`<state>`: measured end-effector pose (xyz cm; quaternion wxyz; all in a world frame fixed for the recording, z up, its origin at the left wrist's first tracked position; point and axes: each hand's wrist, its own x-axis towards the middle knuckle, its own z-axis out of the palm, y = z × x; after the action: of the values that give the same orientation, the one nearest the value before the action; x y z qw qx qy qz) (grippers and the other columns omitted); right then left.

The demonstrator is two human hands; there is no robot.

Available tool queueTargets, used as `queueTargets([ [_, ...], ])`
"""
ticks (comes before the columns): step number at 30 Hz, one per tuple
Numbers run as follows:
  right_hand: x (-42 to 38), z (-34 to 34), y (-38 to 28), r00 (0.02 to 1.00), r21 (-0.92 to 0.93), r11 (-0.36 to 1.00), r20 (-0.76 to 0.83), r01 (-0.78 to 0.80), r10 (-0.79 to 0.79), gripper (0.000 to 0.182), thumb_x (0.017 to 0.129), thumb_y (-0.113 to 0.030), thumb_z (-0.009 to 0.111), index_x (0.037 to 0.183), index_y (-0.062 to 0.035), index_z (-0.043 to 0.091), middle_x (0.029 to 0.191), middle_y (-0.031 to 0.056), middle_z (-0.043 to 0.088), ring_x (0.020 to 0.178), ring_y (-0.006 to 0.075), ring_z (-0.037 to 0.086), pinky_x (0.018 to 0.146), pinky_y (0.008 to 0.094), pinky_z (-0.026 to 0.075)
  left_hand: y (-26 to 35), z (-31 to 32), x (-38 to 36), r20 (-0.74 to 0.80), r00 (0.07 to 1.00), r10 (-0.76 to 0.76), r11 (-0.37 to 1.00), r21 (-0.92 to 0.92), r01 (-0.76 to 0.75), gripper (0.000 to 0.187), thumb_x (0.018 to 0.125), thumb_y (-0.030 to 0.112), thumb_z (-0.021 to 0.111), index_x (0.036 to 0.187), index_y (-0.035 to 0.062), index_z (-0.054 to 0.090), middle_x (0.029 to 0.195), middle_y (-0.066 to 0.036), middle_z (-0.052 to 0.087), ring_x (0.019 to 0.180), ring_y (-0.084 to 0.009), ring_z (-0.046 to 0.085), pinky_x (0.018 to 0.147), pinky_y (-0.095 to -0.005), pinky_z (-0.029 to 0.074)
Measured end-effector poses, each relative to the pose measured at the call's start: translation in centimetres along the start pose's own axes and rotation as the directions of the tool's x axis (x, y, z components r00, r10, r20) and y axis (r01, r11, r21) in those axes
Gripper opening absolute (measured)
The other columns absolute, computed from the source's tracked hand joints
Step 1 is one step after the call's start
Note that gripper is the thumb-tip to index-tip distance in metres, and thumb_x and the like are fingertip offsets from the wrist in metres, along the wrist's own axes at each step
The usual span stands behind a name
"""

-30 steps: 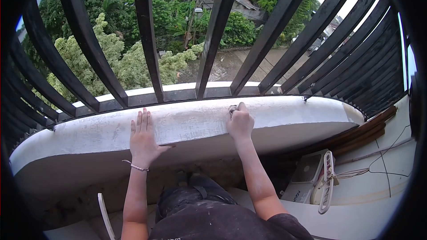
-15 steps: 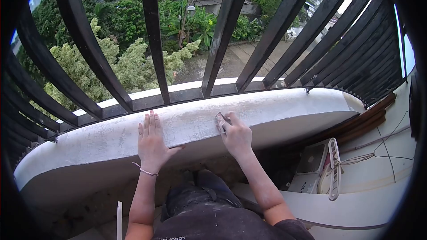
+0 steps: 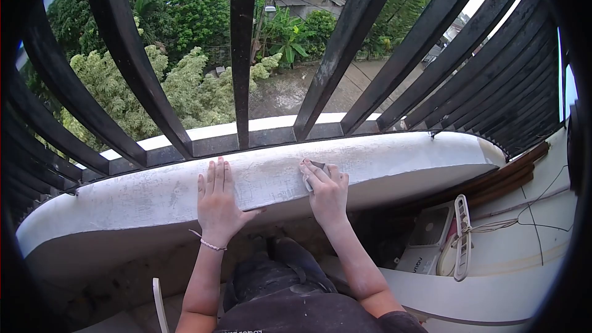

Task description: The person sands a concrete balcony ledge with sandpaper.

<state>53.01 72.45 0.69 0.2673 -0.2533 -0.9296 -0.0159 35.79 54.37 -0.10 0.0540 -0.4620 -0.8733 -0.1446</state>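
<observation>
A curved white ledge (image 3: 271, 176) with worn, scuffed paint crosses the view under black metal bars. My left hand (image 3: 219, 200) lies flat on it, fingers together and pointing at the bars, thumb stretched out along the near edge. To the right, my right hand (image 3: 327, 188) presses a small folded piece of dark-and-pale sheet (image 3: 317, 165), possibly sandpaper, against the top of the ledge. Its fingers are bent over the sheet and partly hide it. Pale dust coats both hands and forearms.
Black bars (image 3: 240, 55) rise along the ledge's far side. At the right are brown pipes or poles (image 3: 493, 185), a boxed appliance (image 3: 428, 234), a white slotted strip (image 3: 462, 237) and loose wires. Another white strip (image 3: 160, 305) stands at lower left.
The view has shifted a little. My right hand has turned, with its fingers spread further over the folded sheet. My left hand still lies flat on the ledge.
</observation>
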Motion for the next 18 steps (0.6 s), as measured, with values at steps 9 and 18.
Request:
queueTargets([
  [9, 0.4, 0.0, -0.2, 0.985, 0.152, 0.982, 0.149, -0.109, 0.086, 0.038, 0.087, -0.005, 0.064, 0.124, -0.0079, 0.071, 0.124, 0.0054, 0.072, 0.104, 0.0290, 0.061, 0.091, 0.0409, 0.051, 0.0, -0.4, 0.3, 0.023, 1.000, -0.005, 1.000, -0.011, 0.005, 0.127, 0.060, 0.070, 0.081, 0.153, -0.0044, 0.037, 0.163, -0.019, 0.035, 0.154, -0.0320, 0.028, 0.126, -0.0514, 0.020],
  [18, 2.4, 0.5, -0.6, 0.990, 0.180, 0.977, 0.100, -0.115, 0.098, 0.032, 0.086, 0.000, 0.064, 0.115, -0.0039, 0.074, 0.120, 0.0115, 0.073, 0.099, 0.0310, 0.062, 0.090, 0.0398, 0.053, 0.2, -0.2, 0.0, 0.029, 1.000, -0.004, 1.000, -0.016, 0.005, 0.125, 0.062, 0.070, 0.081, 0.154, -0.0028, 0.037, 0.162, -0.016, 0.035, 0.154, -0.0325, 0.026, 0.126, -0.0531, 0.018],
])
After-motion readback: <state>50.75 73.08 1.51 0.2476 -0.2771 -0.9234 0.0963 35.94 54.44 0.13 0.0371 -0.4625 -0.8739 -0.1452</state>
